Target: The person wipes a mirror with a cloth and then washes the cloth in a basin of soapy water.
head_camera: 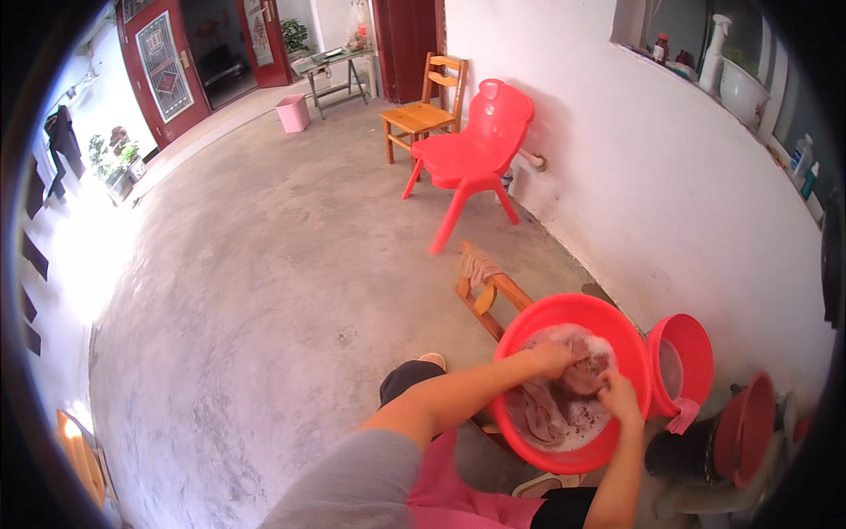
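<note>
Before me is a red plastic basin (pixel 572 466) holding cloudy, foamy water. A wet brownish-pink cloth (pixel 581 378) lies partly above the water, stretched between my two hands. My left hand (pixel 554 359) grips its left part, with the fingers partly hidden in suds and fabric. At the basin's right side, my right hand (pixel 620 395) pinches the cloth's other edge. More wet fabric (pixel 543 413) of similar colour floats in the lower left of the basin.
A wooden stand (pixel 509 285) with a cloth (pixel 478 266) draped over it reaches under the basin. Close on the right are a red bucket (pixel 697 350), a dark red basin (pixel 745 430) and a black bucket (pixel 681 451). A red plastic chair (pixel 472 155) stands ahead by the white wall (pixel 615 172).
</note>
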The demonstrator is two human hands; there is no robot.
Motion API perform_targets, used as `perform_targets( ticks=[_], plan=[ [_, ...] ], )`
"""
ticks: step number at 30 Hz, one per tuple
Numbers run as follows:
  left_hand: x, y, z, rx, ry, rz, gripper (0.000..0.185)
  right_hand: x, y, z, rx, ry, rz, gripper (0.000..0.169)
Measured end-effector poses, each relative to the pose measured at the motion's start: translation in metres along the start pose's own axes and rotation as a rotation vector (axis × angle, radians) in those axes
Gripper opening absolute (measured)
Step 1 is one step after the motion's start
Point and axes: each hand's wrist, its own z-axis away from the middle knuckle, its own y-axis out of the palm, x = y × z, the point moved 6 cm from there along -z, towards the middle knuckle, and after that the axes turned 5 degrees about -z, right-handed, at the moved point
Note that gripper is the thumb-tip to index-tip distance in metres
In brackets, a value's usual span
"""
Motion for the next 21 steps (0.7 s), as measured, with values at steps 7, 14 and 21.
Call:
perform_targets(
  ticks=[7,14,21],
  plan=[
    [-0.006,0.067,0.020,0.859,0.143,-0.299,0.045,-0.017,0.076,0.021,0.566,0.195,0.220,0.045],
    [-0.011,0.059,-0.001,0.107,0.164,0.160,0.055,0.018,0.007,-0.014,0.175,-0.038,-0.321,0.018],
    [-0.015,0.008,-0.022,0.025,-0.266,0.943,0.033,0.064,-0.071,-0.005,-0.274,-0.262,-1.437,0.025]
  ],
)
